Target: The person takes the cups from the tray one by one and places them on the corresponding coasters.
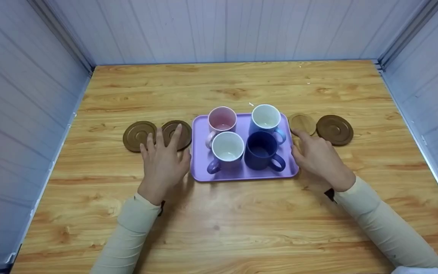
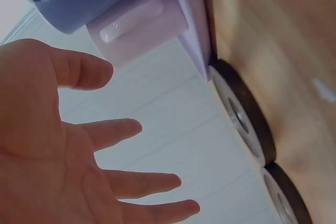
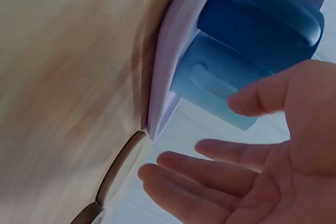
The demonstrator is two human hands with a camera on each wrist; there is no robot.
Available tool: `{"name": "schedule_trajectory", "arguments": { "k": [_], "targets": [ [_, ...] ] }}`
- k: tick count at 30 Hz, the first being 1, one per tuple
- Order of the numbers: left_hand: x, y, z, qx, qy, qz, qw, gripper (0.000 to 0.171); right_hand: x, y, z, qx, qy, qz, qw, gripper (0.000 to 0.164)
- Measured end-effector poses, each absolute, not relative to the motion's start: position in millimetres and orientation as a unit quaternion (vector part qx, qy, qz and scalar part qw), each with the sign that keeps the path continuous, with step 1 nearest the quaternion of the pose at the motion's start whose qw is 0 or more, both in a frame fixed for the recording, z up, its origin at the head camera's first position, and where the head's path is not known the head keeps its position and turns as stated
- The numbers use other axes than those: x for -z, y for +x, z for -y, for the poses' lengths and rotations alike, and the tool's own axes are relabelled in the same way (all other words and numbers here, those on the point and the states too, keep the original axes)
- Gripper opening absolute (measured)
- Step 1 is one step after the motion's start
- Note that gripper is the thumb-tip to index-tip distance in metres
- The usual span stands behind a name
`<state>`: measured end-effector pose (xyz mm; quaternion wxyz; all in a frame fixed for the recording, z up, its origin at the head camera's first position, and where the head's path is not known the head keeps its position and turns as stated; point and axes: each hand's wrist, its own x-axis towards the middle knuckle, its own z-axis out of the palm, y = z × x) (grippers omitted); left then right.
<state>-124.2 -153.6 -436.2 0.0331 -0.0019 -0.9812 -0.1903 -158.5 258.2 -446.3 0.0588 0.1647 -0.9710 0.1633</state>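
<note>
A lilac tray (image 1: 219, 177) bears a pink mug (image 1: 222, 118), a light blue mug (image 1: 266, 116), a purple-handled mug with a white inside (image 1: 227, 147) and a dark blue mug (image 1: 260, 154). My left hand (image 1: 164, 163) hovers left of the tray with fingers spread and nothing in it; its fingertips overlap two dark round coasters (image 1: 137, 137) in the head view. On the other side, my right hand (image 1: 318, 156) hangs by the tray's right edge, thumb apart from the fingers, its palm bare in the right wrist view.
Right of the tray lie a lighter wooden coaster (image 1: 302, 123) and a dark coaster (image 1: 335, 130), side by side. Pale panel walls (image 1: 226, 30) enclose the wooden table (image 1: 219, 228) at the back and both sides. Small white specks dot the tabletop behind the tray.
</note>
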Motion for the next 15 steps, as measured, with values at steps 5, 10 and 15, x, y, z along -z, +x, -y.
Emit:
{"name": "schedule_trajectory", "arguments": {
  "k": [5, 10, 15],
  "targets": [
    [432, -134, 160, 0.197, -0.01, 0.979, 0.047, 0.067, 446, -166, -254, -0.162, 0.159, 0.974, 0.016, 0.05],
    [431, -147, 166, 0.195, -0.02, 0.98, 0.039, 0.069, 447, -168, -250, -0.153, 0.163, 0.975, -0.007, 0.048],
    [436, -160, 169, 0.188, -0.022, 0.982, -0.024, 0.074, 447, -169, -246, -0.151, 0.167, 0.974, -0.022, 0.044]
  ]
}}
